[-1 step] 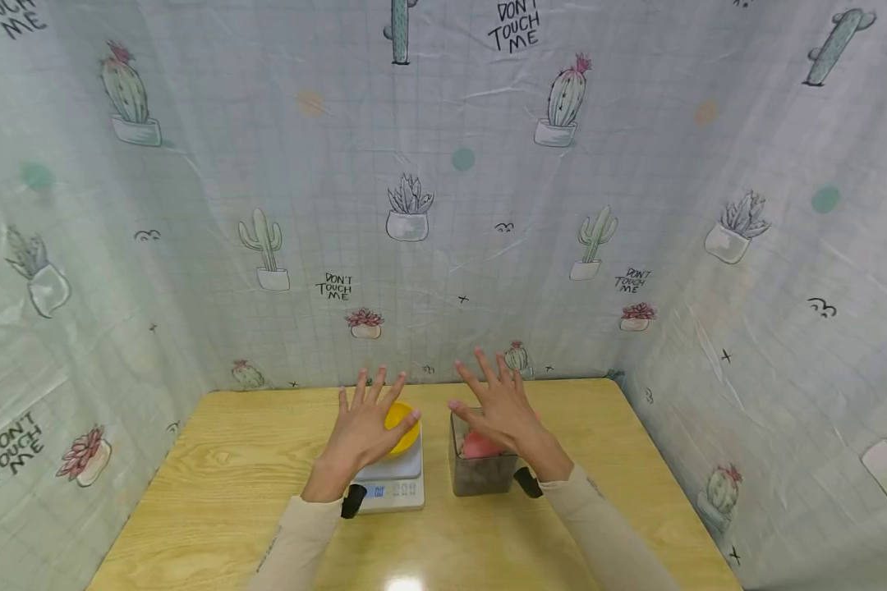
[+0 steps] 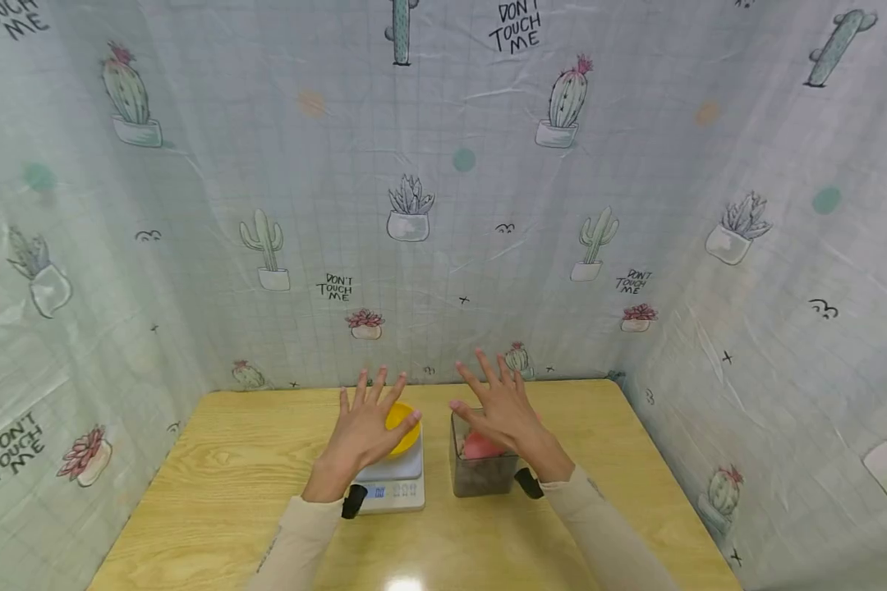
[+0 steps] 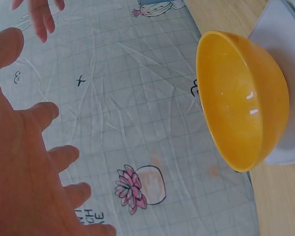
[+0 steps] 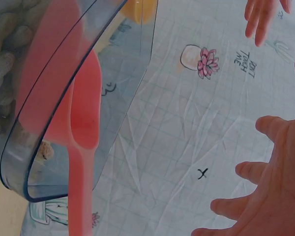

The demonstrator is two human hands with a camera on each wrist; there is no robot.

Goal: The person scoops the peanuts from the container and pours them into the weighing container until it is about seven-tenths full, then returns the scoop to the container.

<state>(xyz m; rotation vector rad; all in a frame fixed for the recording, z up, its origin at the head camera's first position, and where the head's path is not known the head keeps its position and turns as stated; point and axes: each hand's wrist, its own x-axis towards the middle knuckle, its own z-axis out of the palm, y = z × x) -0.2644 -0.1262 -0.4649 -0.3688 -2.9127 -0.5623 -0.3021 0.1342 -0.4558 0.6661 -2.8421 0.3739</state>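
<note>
My left hand [image 2: 360,437] and right hand [image 2: 504,413] are raised, fingers spread, grasping nothing. Near three o'clock from the left, a yellow bowl [image 3: 238,105] sits on a white digital kitchen scale [image 2: 395,470]. Near seven o'clock from the right stands a see-through container [image 2: 484,478] of unshelled peanuts [image 4: 1,71]; a pink scoop [image 4: 83,118] rests in it, handle jutting past the rim.

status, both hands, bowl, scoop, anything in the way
Left hand and right hand spread, holding nothing. Yellow bowl on scale, looks empty. Pink scoop in bin with peanuts. No obstruction seen.
</note>
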